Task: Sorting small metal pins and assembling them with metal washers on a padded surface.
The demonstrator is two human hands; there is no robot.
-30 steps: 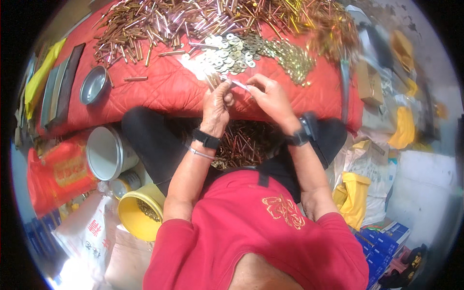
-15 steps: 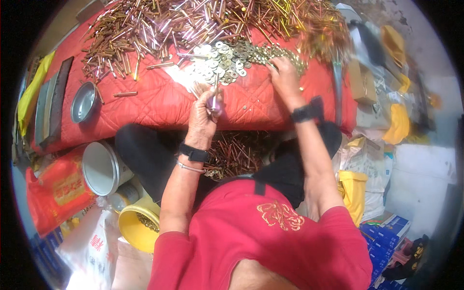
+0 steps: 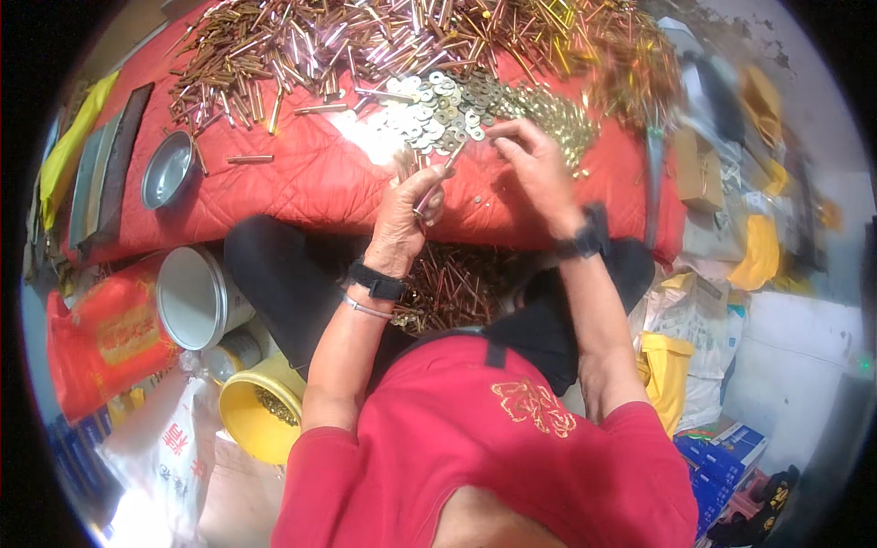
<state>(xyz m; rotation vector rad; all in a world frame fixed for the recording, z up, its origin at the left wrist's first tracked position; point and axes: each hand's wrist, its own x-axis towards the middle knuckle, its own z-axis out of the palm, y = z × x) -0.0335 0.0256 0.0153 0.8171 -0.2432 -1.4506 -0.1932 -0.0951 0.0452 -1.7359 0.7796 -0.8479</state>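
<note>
My left hand [image 3: 404,212] is closed around a slender metal bolt [image 3: 449,163], held tilted above the near part of the red quilted cover [image 3: 301,196]. My right hand [image 3: 543,178] is just right of the bolt's tip, with thumb and fingers drawn together; whatever they may pinch is too small to make out. Beyond both hands lies a heap of flat round washers [image 3: 438,110]. A spread of small brass-coloured nuts [image 3: 553,119] adjoins it on the right. Behind these, a large pile of similar bolts [image 3: 338,46] stretches across the cover.
A metal bowl [image 3: 168,171] sits on the cover's left side, with a lone bolt [image 3: 249,159] nearby. More bolts [image 3: 448,288] lie between my legs. At lower left are a white bucket [image 3: 189,297] and a yellow bucket [image 3: 260,416]. A cardboard box [image 3: 699,169] stands at right.
My right hand has come from the nuts toward my left hand. The left hand has shifted slightly right, and the bolt in it now tilts to the right.
</note>
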